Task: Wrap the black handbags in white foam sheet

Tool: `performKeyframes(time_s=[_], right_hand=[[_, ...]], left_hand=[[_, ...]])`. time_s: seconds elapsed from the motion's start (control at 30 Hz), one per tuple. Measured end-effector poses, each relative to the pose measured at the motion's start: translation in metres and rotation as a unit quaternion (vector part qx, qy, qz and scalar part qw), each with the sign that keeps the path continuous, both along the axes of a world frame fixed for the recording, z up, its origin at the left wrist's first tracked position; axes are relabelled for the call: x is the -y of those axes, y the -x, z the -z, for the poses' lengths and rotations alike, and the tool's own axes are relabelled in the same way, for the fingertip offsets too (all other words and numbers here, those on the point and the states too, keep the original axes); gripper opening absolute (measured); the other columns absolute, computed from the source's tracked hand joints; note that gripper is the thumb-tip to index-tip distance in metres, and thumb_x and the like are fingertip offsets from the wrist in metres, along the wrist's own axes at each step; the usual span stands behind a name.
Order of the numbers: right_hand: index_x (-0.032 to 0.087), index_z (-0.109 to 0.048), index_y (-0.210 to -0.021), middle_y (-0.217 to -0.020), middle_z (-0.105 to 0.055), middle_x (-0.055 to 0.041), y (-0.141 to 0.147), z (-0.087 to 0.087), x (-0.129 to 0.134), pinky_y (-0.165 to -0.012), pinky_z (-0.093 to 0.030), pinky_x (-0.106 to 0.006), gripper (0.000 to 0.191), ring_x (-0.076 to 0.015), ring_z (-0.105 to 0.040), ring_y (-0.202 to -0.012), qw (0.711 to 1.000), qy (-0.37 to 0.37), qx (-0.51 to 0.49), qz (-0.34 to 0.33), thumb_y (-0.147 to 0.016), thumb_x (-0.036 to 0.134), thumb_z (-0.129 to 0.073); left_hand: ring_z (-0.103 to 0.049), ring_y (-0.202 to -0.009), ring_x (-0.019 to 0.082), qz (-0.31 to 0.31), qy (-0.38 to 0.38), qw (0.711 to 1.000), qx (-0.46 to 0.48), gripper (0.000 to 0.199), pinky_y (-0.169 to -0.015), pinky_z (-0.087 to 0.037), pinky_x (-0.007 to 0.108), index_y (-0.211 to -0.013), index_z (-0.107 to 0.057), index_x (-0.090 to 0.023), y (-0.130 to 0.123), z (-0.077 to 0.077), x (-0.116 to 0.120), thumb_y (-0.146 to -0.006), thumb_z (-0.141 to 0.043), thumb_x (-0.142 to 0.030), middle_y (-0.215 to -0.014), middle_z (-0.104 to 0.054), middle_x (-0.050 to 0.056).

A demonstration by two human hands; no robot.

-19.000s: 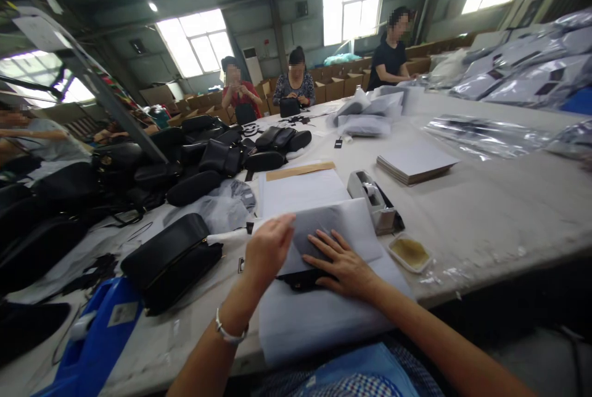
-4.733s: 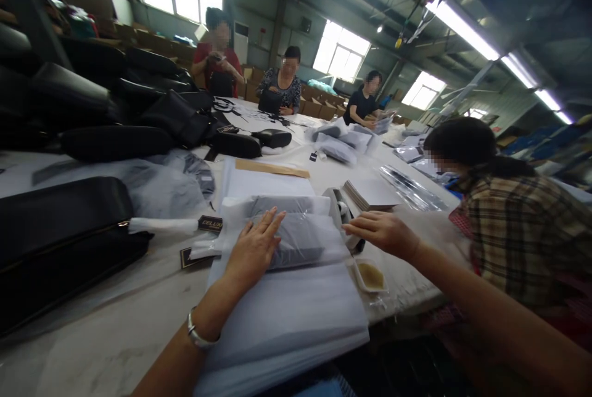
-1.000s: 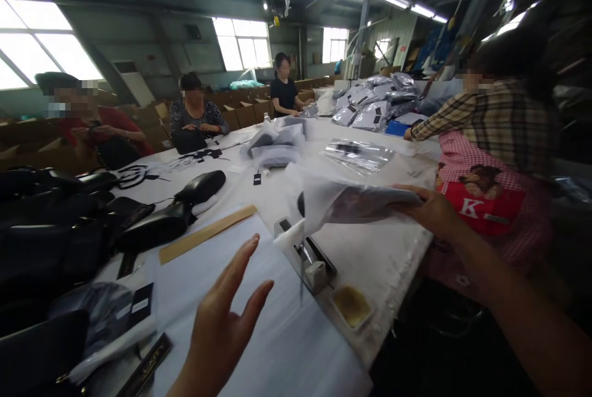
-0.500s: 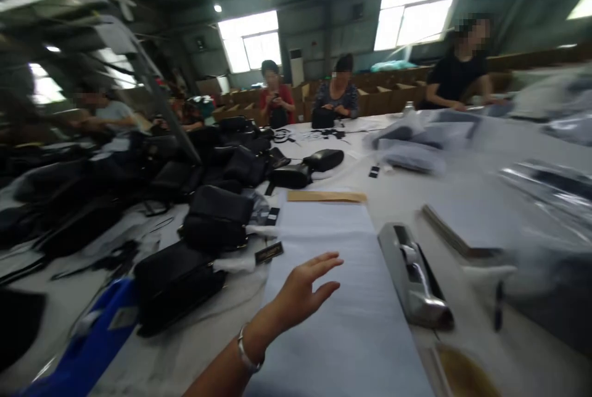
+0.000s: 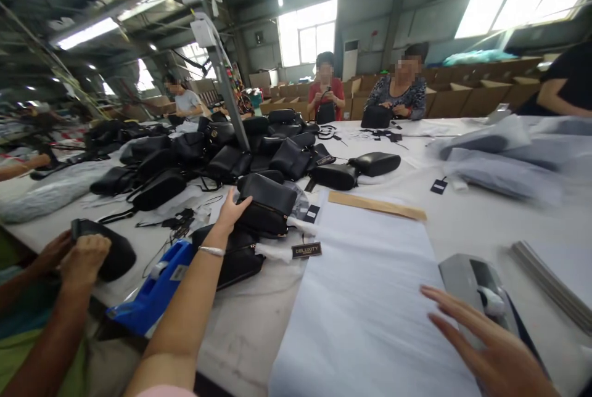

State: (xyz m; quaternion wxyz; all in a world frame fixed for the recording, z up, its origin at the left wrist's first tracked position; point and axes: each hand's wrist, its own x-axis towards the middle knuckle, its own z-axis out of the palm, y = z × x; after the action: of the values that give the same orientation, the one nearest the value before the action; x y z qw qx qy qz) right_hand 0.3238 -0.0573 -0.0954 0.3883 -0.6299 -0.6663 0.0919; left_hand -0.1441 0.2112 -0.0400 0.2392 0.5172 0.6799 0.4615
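At the left edge of a black handbag (image 5: 269,198), my left hand (image 5: 230,213) has its thumb and fingers apart, the thumb against the bag. Some of its fingers are hard to make out. A second black bag (image 5: 238,264) lies just in front, partly behind my left forearm. White wrapped straps and a black "DELUXITY" tag (image 5: 306,250) stick out to the right. My right hand (image 5: 490,341) is open, fingers stretched over the right side of a white plastic sheet (image 5: 365,286) with a brown strip (image 5: 377,205) along its far end.
A grey tape dispenser (image 5: 481,289) stands beside my right hand, and a blue one (image 5: 160,286) at left. Black bags (image 5: 231,163) pile up behind. At left, a co-worker's hands (image 5: 86,258) hold a black bag. Stacked sheets (image 5: 552,283) and wrapped bags (image 5: 504,172) lie right.
My left hand has moved from above the white sheet leftward to the black handbag. My right hand has come into view. The view has turned left, bringing in the co-worker's hands.
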Motion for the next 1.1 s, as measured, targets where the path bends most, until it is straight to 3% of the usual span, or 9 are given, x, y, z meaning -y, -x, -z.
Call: performKeyframes(time_s=[0.1,0.2,0.4,0.47,0.53,0.63,0.73,0.87,1.1], right_hand=[[0.038,-0.064,-0.123,-0.125,-0.067,-0.0028,0.063,-0.006,-0.049,-0.095,-0.057,-0.044,0.035,-0.0281,-0.065,-0.111,0.989,0.037,-0.035,-0.139,-0.089,0.042,-0.056],[0.031,-0.055,-0.135,-0.138,-0.058,-0.0053,0.119,-0.02,-0.101,-0.107,-0.047,-0.045,0.047,-0.0265,-0.055,-0.127,0.976,0.049,-0.082,-0.194,-0.089,0.039,-0.059],[0.029,-0.025,-0.153,-0.156,-0.033,-0.0093,0.187,-0.035,-0.179,-0.117,-0.029,-0.048,0.1,-0.0283,-0.031,-0.143,0.952,0.047,-0.227,-0.198,-0.07,0.04,-0.08],[0.029,-0.015,-0.155,-0.156,-0.032,-0.0094,0.196,-0.034,-0.197,-0.115,-0.033,-0.045,0.106,-0.0262,-0.034,-0.142,0.921,0.057,-0.334,-0.194,-0.071,0.044,-0.079],[0.028,-0.007,-0.155,-0.155,-0.035,-0.011,0.195,-0.031,-0.213,-0.112,-0.037,-0.04,0.108,-0.0232,-0.04,-0.138,0.873,0.077,-0.451,-0.169,-0.075,0.049,-0.075],[0.027,-0.006,-0.155,-0.154,-0.037,-0.0127,0.181,-0.019,-0.235,-0.106,-0.043,-0.034,0.104,-0.02,-0.045,-0.135,0.81,0.122,-0.565,-0.1,-0.078,0.053,-0.071],[0.031,-0.03,-0.148,-0.15,-0.043,-0.0075,0.166,-0.002,-0.259,-0.098,-0.049,-0.031,0.082,-0.018,-0.053,-0.127,0.766,0.178,-0.616,-0.038,-0.079,0.052,-0.07],[0.025,-0.06,-0.119,-0.128,-0.062,-0.0074,0.168,0.015,-0.288,-0.088,-0.054,-0.035,0.054,-0.0209,-0.062,-0.106,0.744,0.23,-0.628,-0.005,-0.075,0.052,-0.073],[0.017,-0.057,-0.116,-0.095,-0.069,-0.0068,0.192,0.027,-0.323,-0.066,-0.056,-0.03,0.044,-0.0141,-0.063,-0.069,0.698,0.272,-0.661,0.038,-0.084,0.045,-0.069]], left_hand=[[-0.065,-0.109,0.029,0.032,0.031,0.998,0.041,0.08,-0.096,-0.05,0.044,-0.14,-0.043,-0.012,0.009,0.004,-0.007,-0.074,-0.077,-0.04,-0.124,-0.064,0.02],[-0.066,-0.106,0.025,0.061,0.009,0.996,0.059,0.073,-0.093,-0.052,0.04,-0.139,-0.046,-0.014,-0.002,0.003,-0.002,-0.076,-0.075,-0.04,-0.122,-0.066,0.017],[-0.061,-0.112,0.025,0.156,-0.094,0.983,0.032,0.071,-0.09,-0.053,0.034,-0.143,-0.044,-0.026,-0.086,-0.004,0.027,-0.079,-0.072,-0.032,-0.137,-0.057,0.009],[-0.062,-0.112,0.024,0.243,-0.09,0.964,0.063,0.065,-0.091,-0.053,0.035,-0.145,-0.042,-0.025,-0.112,-0.004,0.03,-0.084,-0.066,-0.032,-0.134,-0.06,0.01],[-0.063,-0.113,0.023,0.258,-0.087,0.957,0.103,0.055,-0.093,-0.052,0.035,-0.143,-0.043,-0.025,-0.123,0.0,0.023,-0.091,-0.056,-0.034,-0.132,-0.062,0.009],[-0.055,-0.124,0.022,0.144,-0.101,0.978,0.109,0.047,-0.102,-0.046,0.037,-0.142,-0.043,-0.024,-0.112,0.018,-0.004,-0.097,-0.042,-0.037,-0.141,-0.054,0.009],[-0.047,-0.133,0.026,0.101,-0.064,0.989,0.089,0.05,-0.11,-0.038,0.042,-0.141,-0.043,-0.019,-0.098,0.045,-0.032,-0.095,-0.045,-0.038,-0.145,-0.049,0.014],[-0.045,-0.134,0.03,0.13,-0.019,0.99,0.042,0.051,-0.113,-0.033,0.045,-0.132,-0.054,-0.015,-0.105,0.078,-0.049,-0.086,-0.061,-0.036,-0.142,-0.051,0.017],[-0.032,-0.143,0.028,0.153,-0.042,0.987,-0.022,0.053,-0.118,-0.024,0.041,-0.131,-0.056,-0.018,-0.125,0.101,-0.051,-0.08,-0.066,-0.022,-0.152,-0.037,0.014]])
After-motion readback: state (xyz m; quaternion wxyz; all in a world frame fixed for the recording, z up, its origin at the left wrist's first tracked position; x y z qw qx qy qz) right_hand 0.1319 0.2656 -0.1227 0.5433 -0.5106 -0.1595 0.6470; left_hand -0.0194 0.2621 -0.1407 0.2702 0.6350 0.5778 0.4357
